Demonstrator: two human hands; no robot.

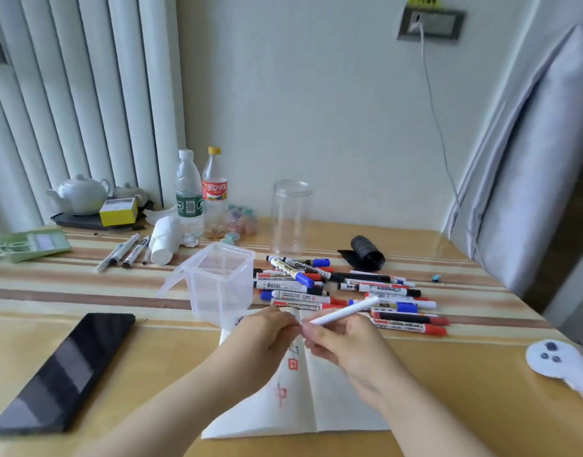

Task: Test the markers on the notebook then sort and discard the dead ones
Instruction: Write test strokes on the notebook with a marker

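An open white notebook (319,404) lies in front of me with red marks on its left page. Over it my right hand (341,341) grips a white marker (344,312) that slants up to the right. My left hand (262,334) has its fingers curled at the marker's near end; what it pinches is hidden. A pile of several red, blue and black whiteboard markers (333,288) lies just beyond the notebook. A clear square plastic box (222,282) with its lid hanging open stands at the notebook's far left corner.
A dark phone (65,371) lies at left. A tall clear jar (290,219), two bottles (201,192), a black bag roll (367,252), three pens (125,252), a teapot on a tray (80,196) sit further back. A white controller (557,361) rests at right.
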